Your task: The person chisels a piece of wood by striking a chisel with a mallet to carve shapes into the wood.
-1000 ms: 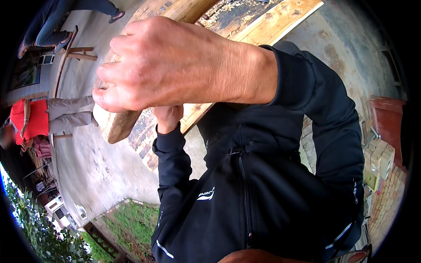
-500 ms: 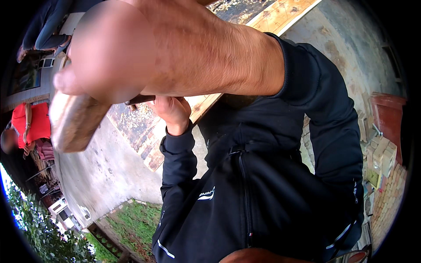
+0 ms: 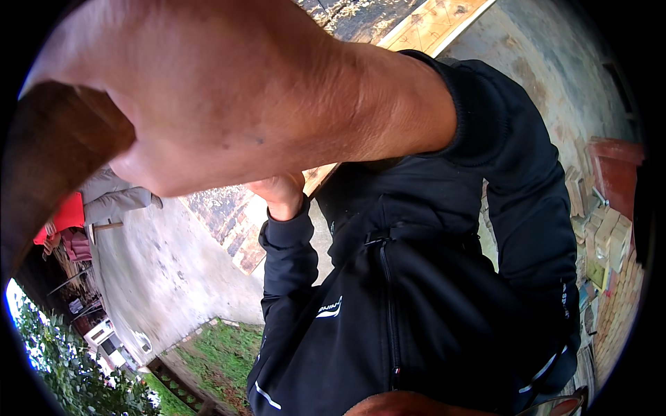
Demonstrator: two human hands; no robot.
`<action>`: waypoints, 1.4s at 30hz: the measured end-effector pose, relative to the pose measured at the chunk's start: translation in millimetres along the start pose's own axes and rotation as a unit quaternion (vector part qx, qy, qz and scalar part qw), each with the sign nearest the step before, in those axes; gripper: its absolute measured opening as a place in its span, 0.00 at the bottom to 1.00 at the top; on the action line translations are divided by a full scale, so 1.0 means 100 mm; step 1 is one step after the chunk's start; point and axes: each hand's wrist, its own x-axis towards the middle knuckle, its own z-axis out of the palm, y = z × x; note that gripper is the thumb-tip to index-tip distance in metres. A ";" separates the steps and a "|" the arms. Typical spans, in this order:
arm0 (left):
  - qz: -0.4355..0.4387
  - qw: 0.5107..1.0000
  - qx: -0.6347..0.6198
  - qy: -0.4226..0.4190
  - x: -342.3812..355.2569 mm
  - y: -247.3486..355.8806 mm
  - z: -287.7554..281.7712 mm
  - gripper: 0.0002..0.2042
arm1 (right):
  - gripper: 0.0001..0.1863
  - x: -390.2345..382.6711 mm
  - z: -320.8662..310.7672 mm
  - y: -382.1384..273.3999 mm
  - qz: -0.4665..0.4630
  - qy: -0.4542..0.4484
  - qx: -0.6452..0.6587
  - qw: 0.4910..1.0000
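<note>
Very near the view, my right hand (image 3: 208, 97) is raised and fills the upper left. Its fingers are wrapped round a thick brown piece of wood (image 3: 62, 139), shaped like a mallet or club and cut off by the left rim. Below and behind it, my left hand (image 3: 281, 194) is low over a wooden workbench plank (image 3: 225, 232). My right hand covers the left fingers and whatever they hold. Half a second ago, the left hand was closed around something dark and narrow.
A pale board (image 3: 437, 24) with pencil marks and wood shavings (image 3: 361, 17) lie at the top. At the left is a person in red (image 3: 68, 215), with another person's grey-trousered leg (image 3: 118, 201) beside. Stacked bricks (image 3: 610, 243) and a red bin (image 3: 616, 173) stand at right.
My right hand has come up closer to the view, swinging the piece of wood up toward the left rim. It now hides more of my left hand. Grey-trousered legs have come into sight.
</note>
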 end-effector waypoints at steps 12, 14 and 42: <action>0.022 0.999 0.006 -0.038 -0.08 0.06 0.11 0.04 | 0.05 -0.10 -0.06 -0.01 -0.040 -0.073 -0.057 0.995; 0.027 0.999 0.015 -0.029 -0.11 0.08 0.13 0.03 | 0.05 -0.11 -0.07 -0.01 -0.045 -0.077 -0.061 0.994; 0.102 0.983 0.146 -0.038 -0.13 -0.08 -0.14 0.13 | 0.15 -0.02 -0.08 -0.19 -0.018 -0.242 -0.076 0.967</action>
